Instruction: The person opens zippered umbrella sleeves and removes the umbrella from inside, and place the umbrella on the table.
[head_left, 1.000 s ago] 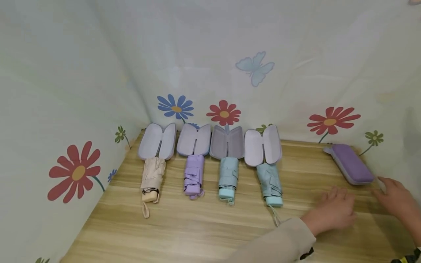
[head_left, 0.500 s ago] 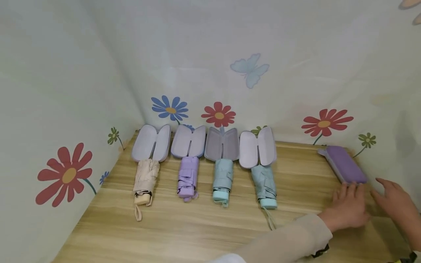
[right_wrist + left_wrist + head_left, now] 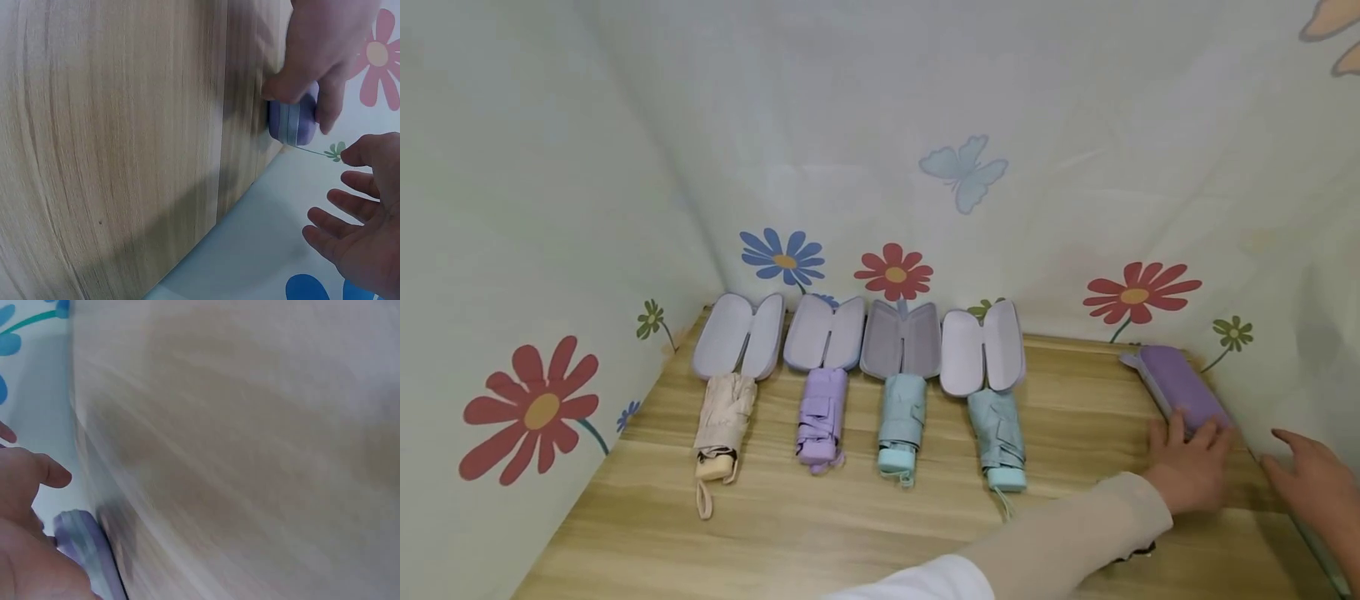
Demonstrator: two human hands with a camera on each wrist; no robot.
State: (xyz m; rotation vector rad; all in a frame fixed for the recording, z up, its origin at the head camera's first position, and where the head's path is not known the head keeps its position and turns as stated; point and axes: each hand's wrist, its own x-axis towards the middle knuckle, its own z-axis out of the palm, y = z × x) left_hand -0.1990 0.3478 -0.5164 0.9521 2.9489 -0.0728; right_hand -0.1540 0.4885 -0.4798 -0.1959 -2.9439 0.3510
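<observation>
A purple hard-shell case with a grey band lies closed at the table's right rear in the head view. My left hand reaches over its near end, fingers spread and resting on or just at the shell. From the right wrist, thumb and fingers of the left hand straddle the case end. Beside them, my right hand hovers past the table's right edge, fingers loosely bent, holding nothing. The left wrist view shows the case partly hidden behind the left hand.
Along the back stand several opened cases. In front of them lie folded umbrellas: beige, purple, light blue and grey-blue. A flower-printed curtain borders the wooden table.
My left hand has moved right and forward onto the near end of the purple case. My right hand has shifted slightly; the view has turned a little. The umbrellas stay where they lay.
</observation>
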